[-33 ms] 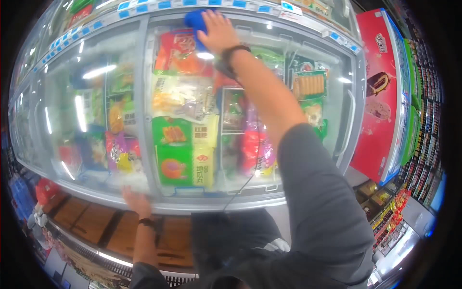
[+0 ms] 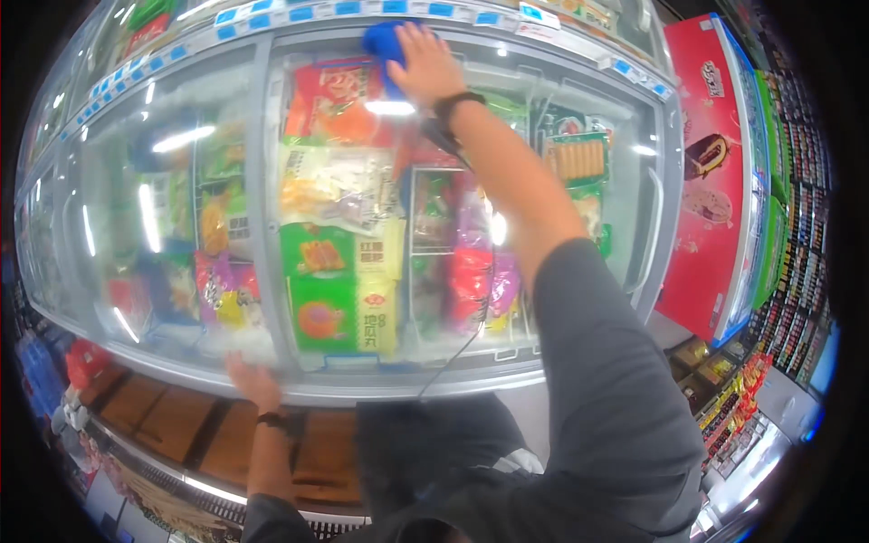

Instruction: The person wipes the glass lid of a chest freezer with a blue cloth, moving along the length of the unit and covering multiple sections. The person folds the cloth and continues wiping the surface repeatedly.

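My right hand [image 2: 425,68] reaches across to the far edge of a chest freezer with a glass top [image 2: 362,357]. Beneath its fingers a blue cloth [image 2: 384,41] is pressed against the glass near the far rail. Down at the near left, my left hand [image 2: 257,380] rests on the freezer's front rim, fingers extended and nothing visible in them. Under the glass lie a red package [image 2: 317,100], a whitish bag [image 2: 330,185] and green-and-cream packages [image 2: 317,312]. My right forearm hides part of the goods on the right.
Blue and white price tags [image 2: 362,9] line the rail at the back. To the right stands a red freezer panel [image 2: 701,199] with ice cream pictures, beside packed shelves [image 2: 806,181]. A thin dark cord [image 2: 457,353] hangs over the glass. Brown panels [image 2: 195,421] lie at the lower left.
My right hand and the blue cloth have shifted slightly to the right along the far edge. The left hand stays at the front rim.
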`<control>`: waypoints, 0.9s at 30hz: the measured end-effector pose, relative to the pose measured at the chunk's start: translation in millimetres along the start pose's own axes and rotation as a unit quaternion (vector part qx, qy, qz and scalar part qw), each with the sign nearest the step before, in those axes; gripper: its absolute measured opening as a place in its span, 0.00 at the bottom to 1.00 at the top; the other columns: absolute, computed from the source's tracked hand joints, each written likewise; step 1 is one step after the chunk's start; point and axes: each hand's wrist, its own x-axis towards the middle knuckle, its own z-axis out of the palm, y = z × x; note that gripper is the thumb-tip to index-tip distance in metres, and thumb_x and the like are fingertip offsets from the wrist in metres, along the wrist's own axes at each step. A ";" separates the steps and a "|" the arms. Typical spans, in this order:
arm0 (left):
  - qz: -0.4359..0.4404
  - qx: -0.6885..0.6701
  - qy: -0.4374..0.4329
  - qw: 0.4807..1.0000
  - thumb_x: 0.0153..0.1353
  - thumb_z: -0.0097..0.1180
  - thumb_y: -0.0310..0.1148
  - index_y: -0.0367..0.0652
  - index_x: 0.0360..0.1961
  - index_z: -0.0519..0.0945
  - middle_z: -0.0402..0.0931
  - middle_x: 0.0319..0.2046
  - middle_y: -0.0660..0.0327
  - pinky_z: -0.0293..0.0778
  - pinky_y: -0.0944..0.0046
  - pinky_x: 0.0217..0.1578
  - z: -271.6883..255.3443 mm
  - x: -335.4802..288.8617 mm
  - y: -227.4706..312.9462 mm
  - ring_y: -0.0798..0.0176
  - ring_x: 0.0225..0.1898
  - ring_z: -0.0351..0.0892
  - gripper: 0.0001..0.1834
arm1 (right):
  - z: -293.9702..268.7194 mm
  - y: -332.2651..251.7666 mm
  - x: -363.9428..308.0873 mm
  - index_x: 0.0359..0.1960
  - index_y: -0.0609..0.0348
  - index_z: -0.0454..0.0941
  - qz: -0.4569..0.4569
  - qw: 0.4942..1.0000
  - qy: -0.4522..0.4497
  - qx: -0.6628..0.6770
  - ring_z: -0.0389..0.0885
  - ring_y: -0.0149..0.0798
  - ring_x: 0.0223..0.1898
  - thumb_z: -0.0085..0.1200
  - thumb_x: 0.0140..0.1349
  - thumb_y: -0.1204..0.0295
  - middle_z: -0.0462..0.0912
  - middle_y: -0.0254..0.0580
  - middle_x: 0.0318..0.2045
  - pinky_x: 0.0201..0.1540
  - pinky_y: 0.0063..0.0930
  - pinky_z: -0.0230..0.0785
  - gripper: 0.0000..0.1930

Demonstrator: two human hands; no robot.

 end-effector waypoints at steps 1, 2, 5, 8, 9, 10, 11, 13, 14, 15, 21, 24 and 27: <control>0.002 0.014 -0.007 1.000 0.66 0.49 0.33 0.34 0.70 0.63 0.56 0.74 0.42 0.51 0.42 0.72 -0.7 0.4 -0.9 0.38 0.73 0.56 0.32 | -18.3 30.9 -14.5 0.75 0.56 0.62 0.019 1.000 0.000 -0.008 0.59 0.56 0.76 0.49 0.66 0.51 0.64 0.52 0.74 0.76 0.55 0.51 0.38; -0.006 0.016 -0.011 1.000 0.67 0.49 0.33 0.34 0.70 0.63 0.56 0.74 0.42 0.50 0.42 0.73 1.1 0.4 -1.3 0.38 0.73 0.55 0.32 | -35.0 61.4 -29.1 0.75 0.57 0.61 0.041 0.999 -0.008 -0.027 0.59 0.56 0.76 0.49 0.66 0.51 0.64 0.52 0.74 0.76 0.54 0.51 0.38; 0.010 0.020 -0.006 1.000 0.69 0.48 0.36 0.34 0.71 0.63 0.55 0.74 0.41 0.52 0.42 0.72 2.1 0.1 -4.9 0.37 0.74 0.56 0.31 | -78.1 147.4 -72.3 0.76 0.57 0.58 0.092 0.995 -0.002 -0.048 0.56 0.57 0.77 0.47 0.69 0.50 0.60 0.53 0.76 0.76 0.55 0.50 0.38; 0.014 0.018 -0.002 1.000 0.72 0.46 0.39 0.34 0.70 0.63 0.56 0.74 0.41 0.53 0.41 0.71 5.2 1.7 -7.7 0.37 0.74 0.56 0.30 | -119.6 229.9 -115.5 0.76 0.59 0.57 0.169 0.982 0.009 -0.078 0.54 0.58 0.78 0.45 0.70 0.49 0.58 0.54 0.77 0.76 0.56 0.49 0.39; 0.023 0.030 0.004 0.999 0.73 0.46 0.41 0.34 0.71 0.64 0.56 0.74 0.40 0.53 0.41 0.71 5.7 2.3 -8.7 0.37 0.74 0.55 0.30 | -131.0 256.6 -126.0 0.76 0.60 0.56 0.199 0.976 0.020 -0.087 0.54 0.58 0.78 0.45 0.71 0.49 0.58 0.55 0.77 0.76 0.56 0.50 0.39; 0.022 0.041 0.004 0.999 0.73 0.46 0.40 0.33 0.71 0.64 0.56 0.74 0.40 0.53 0.41 0.71 6.4 2.6 -8.9 0.37 0.74 0.55 0.31 | -142.3 283.1 -137.4 0.76 0.60 0.56 0.246 0.965 0.018 -0.092 0.54 0.59 0.78 0.44 0.71 0.49 0.58 0.55 0.77 0.76 0.55 0.50 0.39; 0.025 0.053 -0.001 0.998 0.73 0.46 0.40 0.33 0.71 0.63 0.55 0.74 0.39 0.53 0.41 0.71 6.8 3.5 -9.1 0.37 0.74 0.55 0.31 | -156.5 310.5 -149.5 0.76 0.62 0.56 0.265 0.957 0.023 -0.116 0.56 0.59 0.77 0.44 0.71 0.49 0.58 0.56 0.76 0.76 0.56 0.51 0.39; 0.018 0.054 -0.003 0.998 0.72 0.48 0.37 0.33 0.71 0.63 0.55 0.74 0.39 0.52 0.41 0.72 7.9 4.4 -7.7 0.37 0.74 0.54 0.31 | -186.1 364.7 -172.8 0.75 0.64 0.57 0.311 0.936 0.001 -0.165 0.59 0.60 0.75 0.43 0.71 0.50 0.61 0.59 0.75 0.75 0.55 0.54 0.39; 0.010 0.047 -0.006 0.999 0.70 0.49 0.35 0.33 0.72 0.63 0.55 0.74 0.39 0.50 0.41 0.73 7.5 4.8 -6.7 0.36 0.74 0.54 0.31 | -197.9 389.3 -184.9 0.75 0.66 0.58 0.346 0.926 0.037 -0.144 0.61 0.60 0.74 0.43 0.71 0.51 0.63 0.61 0.73 0.74 0.55 0.55 0.38; -0.002 0.035 -0.003 0.999 0.68 0.51 0.32 0.34 0.72 0.64 0.55 0.74 0.38 0.49 0.41 0.74 7.5 4.2 -5.3 0.36 0.75 0.54 0.32 | -204.2 412.2 -191.6 0.73 0.71 0.59 0.363 0.919 0.065 -0.139 0.62 0.62 0.73 0.44 0.71 0.51 0.65 0.65 0.72 0.76 0.52 0.53 0.38; -0.023 0.040 0.013 0.999 0.74 0.48 0.39 0.33 0.73 0.62 0.54 0.74 0.39 0.52 0.43 0.72 7.7 1.3 -1.8 0.37 0.74 0.54 0.32 | -214.5 478.1 -218.3 0.74 0.71 0.57 0.306 0.937 0.033 -0.168 0.55 0.68 0.75 0.42 0.72 0.50 0.60 0.69 0.73 0.79 0.48 0.44 0.39; -0.010 0.059 0.029 0.998 0.73 0.51 0.39 0.33 0.73 0.62 0.54 0.75 0.39 0.52 0.43 0.72 11.5 1.4 -5.5 0.37 0.74 0.54 0.32 | -210.5 455.3 -216.1 0.75 0.69 0.55 0.318 0.935 0.061 -0.144 0.54 0.68 0.76 0.41 0.73 0.49 0.58 0.67 0.75 0.79 0.51 0.44 0.39; -0.004 0.056 0.039 0.998 0.72 0.52 0.39 0.33 0.72 0.62 0.54 0.74 0.39 0.52 0.43 0.72 15.4 -2.9 -8.8 0.36 0.74 0.54 0.33 | -191.7 386.5 -209.7 0.77 0.66 0.52 0.318 0.936 0.020 -0.149 0.51 0.68 0.77 0.41 0.73 0.49 0.54 0.66 0.76 0.77 0.58 0.44 0.40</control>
